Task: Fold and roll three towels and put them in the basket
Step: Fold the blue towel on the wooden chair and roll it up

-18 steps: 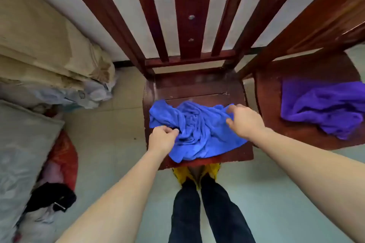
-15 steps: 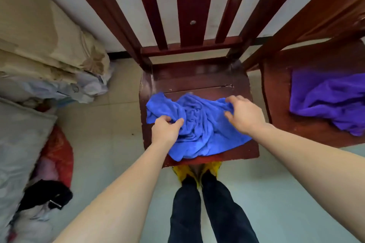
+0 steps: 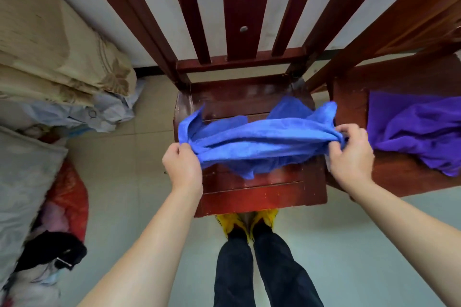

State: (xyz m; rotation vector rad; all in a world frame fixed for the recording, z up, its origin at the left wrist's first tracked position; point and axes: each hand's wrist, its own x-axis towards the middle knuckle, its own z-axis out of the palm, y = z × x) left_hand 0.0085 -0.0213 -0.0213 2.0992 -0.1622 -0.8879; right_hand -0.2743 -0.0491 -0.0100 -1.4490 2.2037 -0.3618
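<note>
A blue towel (image 3: 259, 142) hangs stretched above the seat of a dark red wooden chair (image 3: 262, 194). My left hand (image 3: 183, 166) pinches its left end, and my right hand (image 3: 350, 154) grips its right end. The towel is bunched and creased between them, with loose corners sticking up at the far side. A purple towel (image 3: 414, 132) lies crumpled on a second chair seat (image 3: 354, 97) to the right. No basket is in view.
The chair's slatted back (image 3: 237, 7) rises right behind the seat. Folded bedding (image 3: 57, 57) and bags (image 3: 62, 197) are piled on the floor at the left. My legs and yellow shoes (image 3: 247, 224) stand at the chair's front edge.
Both hands have closed on the blue towel's ends, moved apart and lifted it off the seat, so it went from a crumpled heap to a stretched band.
</note>
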